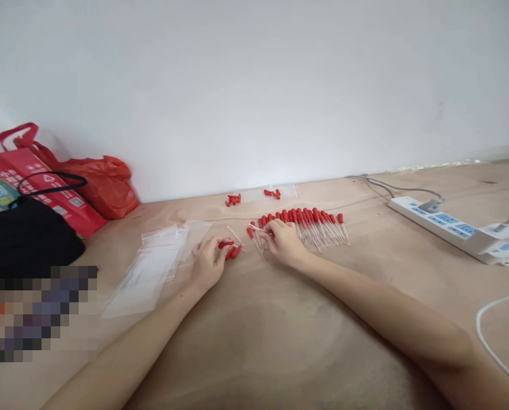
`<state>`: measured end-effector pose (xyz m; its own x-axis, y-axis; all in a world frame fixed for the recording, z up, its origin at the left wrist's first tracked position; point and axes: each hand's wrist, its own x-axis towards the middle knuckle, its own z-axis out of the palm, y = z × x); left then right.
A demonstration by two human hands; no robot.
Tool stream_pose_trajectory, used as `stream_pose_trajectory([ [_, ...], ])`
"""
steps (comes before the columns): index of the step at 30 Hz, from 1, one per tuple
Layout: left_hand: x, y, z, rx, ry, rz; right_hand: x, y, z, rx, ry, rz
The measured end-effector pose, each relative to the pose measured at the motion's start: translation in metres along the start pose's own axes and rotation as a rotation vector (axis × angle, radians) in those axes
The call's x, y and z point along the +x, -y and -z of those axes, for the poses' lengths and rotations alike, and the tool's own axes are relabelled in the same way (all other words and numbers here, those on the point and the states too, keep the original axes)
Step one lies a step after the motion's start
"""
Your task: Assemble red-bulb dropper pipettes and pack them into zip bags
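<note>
Red rubber dropper bulbs and thin clear dropper tubes lie on the wooden table. Between the thumb and fingers of my left hand [207, 261] is a red rubber bulb [225, 244]. More loose red bulbs [234, 252] rest beside these fingertips, along with a loose thin tube [234, 233]. My right hand [285, 242] pinches a thin clear dropper tube [257, 228], which points left toward my left hand. Behind and right of it, a row of droppers with red bulbs [306, 216] fans out, their tubes toward me. My right hand hides part of that row.
Clear zip bags [152, 267] lie left of my left hand. Near the wall are two small groups of red bulbs [233, 200] and a flat clear bag [289, 191]. A power strip [451, 228] with cables is at right. Red bags [105, 185] and a black bag [28, 236] stand left.
</note>
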<state>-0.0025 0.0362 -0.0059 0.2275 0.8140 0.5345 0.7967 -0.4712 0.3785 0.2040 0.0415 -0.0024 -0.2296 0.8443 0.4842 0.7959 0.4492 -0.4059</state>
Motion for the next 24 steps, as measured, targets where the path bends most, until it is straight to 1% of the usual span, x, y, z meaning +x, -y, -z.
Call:
stream_pose_trajectory([
  [3,-0.006,-0.017,-0.003,0.054,0.050,-0.124,-0.034,-0.026,0.015,0.011,-0.016,0.193],
  [5,-0.011,-0.027,-0.007,0.049,0.092,-0.208,-0.050,-0.037,0.022,0.008,-0.021,0.255],
  [7,-0.014,-0.036,-0.011,0.033,0.126,-0.261,-0.058,-0.041,0.028,0.011,-0.015,0.278],
  [10,-0.016,-0.044,-0.015,0.013,0.166,-0.282,-0.060,-0.037,0.030,0.032,-0.002,0.282],
  [13,-0.015,-0.046,-0.015,0.009,0.181,-0.272,-0.058,-0.031,0.028,0.045,0.025,0.292],
  [17,-0.015,-0.047,-0.013,0.000,0.178,-0.272,-0.058,-0.028,0.025,0.036,0.056,0.307],
  [24,-0.016,-0.050,-0.014,-0.054,0.169,-0.301,-0.058,-0.030,0.024,0.045,0.068,0.345],
])
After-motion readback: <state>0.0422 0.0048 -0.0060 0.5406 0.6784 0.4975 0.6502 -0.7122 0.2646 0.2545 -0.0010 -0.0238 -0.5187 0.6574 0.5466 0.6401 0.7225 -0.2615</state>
